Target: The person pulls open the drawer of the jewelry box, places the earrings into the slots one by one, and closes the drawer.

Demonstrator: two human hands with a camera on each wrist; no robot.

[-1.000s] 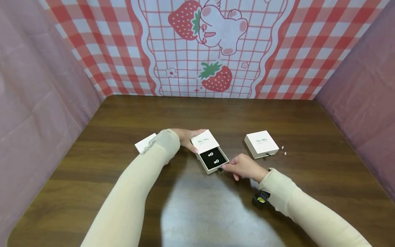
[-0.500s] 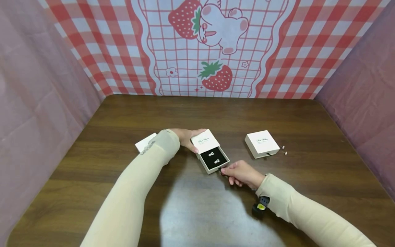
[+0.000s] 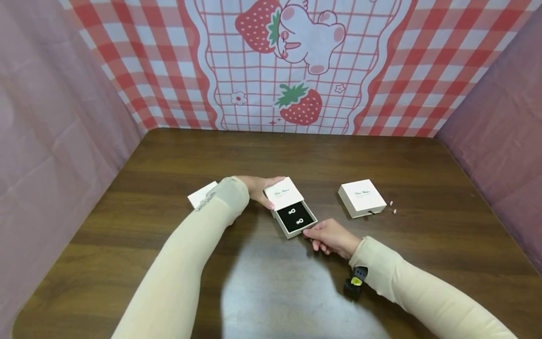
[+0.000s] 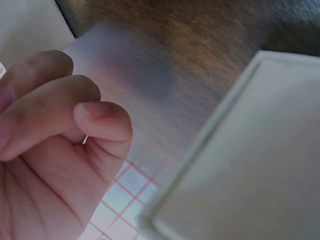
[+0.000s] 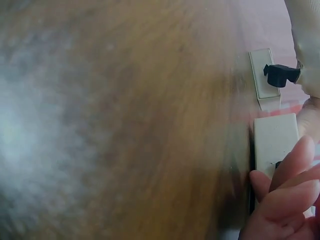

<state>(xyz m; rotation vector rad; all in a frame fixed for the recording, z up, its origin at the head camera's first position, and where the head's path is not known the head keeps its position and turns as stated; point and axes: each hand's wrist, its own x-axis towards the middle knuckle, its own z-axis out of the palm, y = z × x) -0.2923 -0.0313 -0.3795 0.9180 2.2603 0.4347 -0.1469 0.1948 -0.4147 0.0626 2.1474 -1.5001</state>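
Observation:
In the head view, a small white jewelry box (image 3: 283, 193) stands mid-table, its drawer (image 3: 295, 221) partly slid out toward the right hand. Two earrings (image 3: 299, 221) sit on the drawer's black lining. My left hand (image 3: 259, 189) grips the white cover, fingers at the far side and thumb at the near edge. At the drawer's front, my right hand (image 3: 332, 237) pinches at the dark pull tab with thumb and index finger. The right wrist view shows a bit of the black tab (image 5: 278, 164) beside those fingers; the pinch itself is mostly hidden.
A second white box (image 3: 362, 197), its drawer pushed in, stands to the right, with small earrings (image 3: 394, 211) beside it on the wooden table (image 3: 271, 157). Another white box (image 3: 202, 194) lies to the left, partly covered by the left sleeve. Fabric curtains border the table's back and sides.
My right hand has shifted slightly downward, and its fingers have drawn in at the drawer's pull tab. My left hand keeps its hold; the drawer's extension looks much the same.

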